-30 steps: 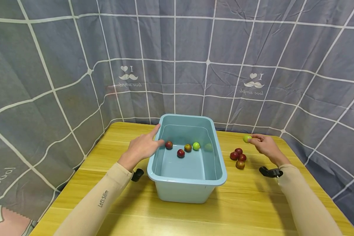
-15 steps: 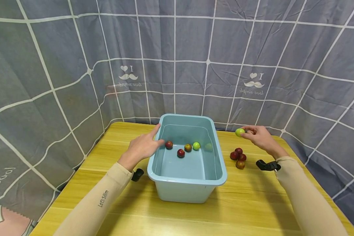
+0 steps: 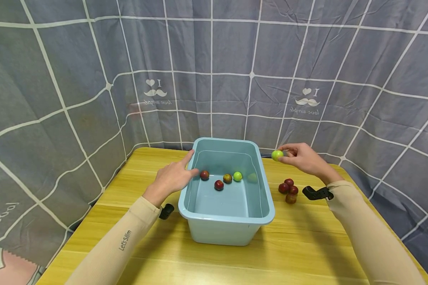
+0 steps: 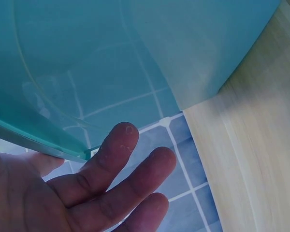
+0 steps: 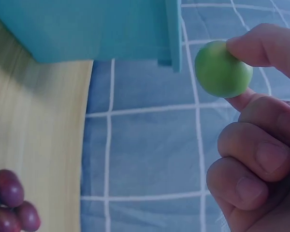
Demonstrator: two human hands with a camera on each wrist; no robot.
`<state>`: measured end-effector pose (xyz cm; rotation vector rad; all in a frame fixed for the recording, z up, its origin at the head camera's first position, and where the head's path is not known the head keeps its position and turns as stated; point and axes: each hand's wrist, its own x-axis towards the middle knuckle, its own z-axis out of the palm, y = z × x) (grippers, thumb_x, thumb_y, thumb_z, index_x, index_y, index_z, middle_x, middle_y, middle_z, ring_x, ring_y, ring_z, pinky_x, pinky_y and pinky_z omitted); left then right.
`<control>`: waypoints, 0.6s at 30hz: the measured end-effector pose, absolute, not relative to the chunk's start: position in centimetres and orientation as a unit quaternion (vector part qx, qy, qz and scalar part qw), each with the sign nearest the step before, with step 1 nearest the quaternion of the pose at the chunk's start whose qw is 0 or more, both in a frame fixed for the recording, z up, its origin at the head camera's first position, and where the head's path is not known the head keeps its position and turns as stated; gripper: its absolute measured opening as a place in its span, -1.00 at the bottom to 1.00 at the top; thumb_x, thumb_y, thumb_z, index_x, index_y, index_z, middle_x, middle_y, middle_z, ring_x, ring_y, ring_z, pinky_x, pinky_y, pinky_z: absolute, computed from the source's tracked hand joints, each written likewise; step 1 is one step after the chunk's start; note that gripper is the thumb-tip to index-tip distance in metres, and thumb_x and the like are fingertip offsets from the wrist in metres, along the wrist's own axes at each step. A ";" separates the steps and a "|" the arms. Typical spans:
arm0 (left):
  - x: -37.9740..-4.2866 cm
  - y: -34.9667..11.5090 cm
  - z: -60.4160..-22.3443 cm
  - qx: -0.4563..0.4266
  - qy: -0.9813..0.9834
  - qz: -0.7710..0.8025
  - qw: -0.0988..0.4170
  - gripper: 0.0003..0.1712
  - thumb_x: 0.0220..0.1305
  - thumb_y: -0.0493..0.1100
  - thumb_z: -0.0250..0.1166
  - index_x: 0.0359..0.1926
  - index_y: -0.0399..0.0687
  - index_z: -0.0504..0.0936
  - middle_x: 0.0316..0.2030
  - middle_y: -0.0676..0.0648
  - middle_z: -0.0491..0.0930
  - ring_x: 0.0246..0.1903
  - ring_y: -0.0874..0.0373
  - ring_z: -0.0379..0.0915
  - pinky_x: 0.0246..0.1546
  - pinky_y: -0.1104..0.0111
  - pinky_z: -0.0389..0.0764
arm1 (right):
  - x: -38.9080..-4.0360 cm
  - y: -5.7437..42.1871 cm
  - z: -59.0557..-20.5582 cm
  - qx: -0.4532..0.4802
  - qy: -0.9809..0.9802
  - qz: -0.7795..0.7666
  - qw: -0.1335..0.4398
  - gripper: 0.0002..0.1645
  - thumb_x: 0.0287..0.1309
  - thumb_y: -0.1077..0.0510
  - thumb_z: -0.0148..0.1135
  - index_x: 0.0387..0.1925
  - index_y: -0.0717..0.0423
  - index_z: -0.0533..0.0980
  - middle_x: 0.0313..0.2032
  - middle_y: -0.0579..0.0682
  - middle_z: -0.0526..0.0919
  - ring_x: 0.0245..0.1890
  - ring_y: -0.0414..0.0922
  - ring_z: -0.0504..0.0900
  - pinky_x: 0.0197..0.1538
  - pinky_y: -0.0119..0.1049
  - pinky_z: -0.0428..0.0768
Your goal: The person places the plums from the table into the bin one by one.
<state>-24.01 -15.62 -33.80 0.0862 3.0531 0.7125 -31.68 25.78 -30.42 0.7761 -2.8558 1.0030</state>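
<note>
My right hand (image 3: 304, 158) pinches a small round green fruit (image 3: 277, 155) between thumb and fingertips, above the table just right of the bin's far right corner. The right wrist view shows the same smooth fruit (image 5: 222, 69) at the thumb and forefinger, the other fingers curled below. On the left rim of a light blue plastic bin (image 3: 224, 218) rests my left hand (image 3: 171, 174), forefinger and thumb spread. Its other fingers (image 4: 150, 169) extend loosely beside the outer wall. Inside lie a green fruit (image 3: 237, 176) and several dark red and brownish plums (image 3: 218, 185).
Several dark red plums (image 3: 283, 188) sit in a cluster on the wooden table (image 3: 146, 253), right of the bin. A grey checked curtain (image 3: 232, 79) hangs behind the table's far edge and along both sides.
My right hand has moved left and up with the green fruit, closer to the bin. The left hand, the bin and the other fruit look the same.
</note>
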 end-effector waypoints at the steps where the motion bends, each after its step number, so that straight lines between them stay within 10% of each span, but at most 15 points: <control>1: -24.0 -15.6 -33.8 0.027 0.973 0.227 0.001 -0.10 0.35 0.33 -0.03 0.62 0.40 -0.14 0.28 -0.23 0.52 -0.17 -0.10 0.57 -0.50 0.19 0.43 | -31.6 25.4 -30.2 0.254 -0.914 0.316 0.007 -0.51 0.33 -0.04 0.29 0.14 0.18 0.57 -0.62 -0.07 0.29 -0.68 -0.24 0.19 -0.54 -0.30 0.24; 18: -24.0 -15.6 -33.8 0.027 0.974 0.227 0.003 -0.10 0.36 0.33 -0.03 0.62 0.39 -0.15 0.02 -0.21 0.65 -0.31 -0.03 0.53 -0.53 0.19 0.42 | -31.9 19.3 -27.0 0.347 -0.910 0.228 -0.011 -0.61 0.26 0.10 0.29 0.08 0.14 0.64 -0.68 -0.14 0.24 -0.66 -0.24 0.17 -0.41 -0.28 0.28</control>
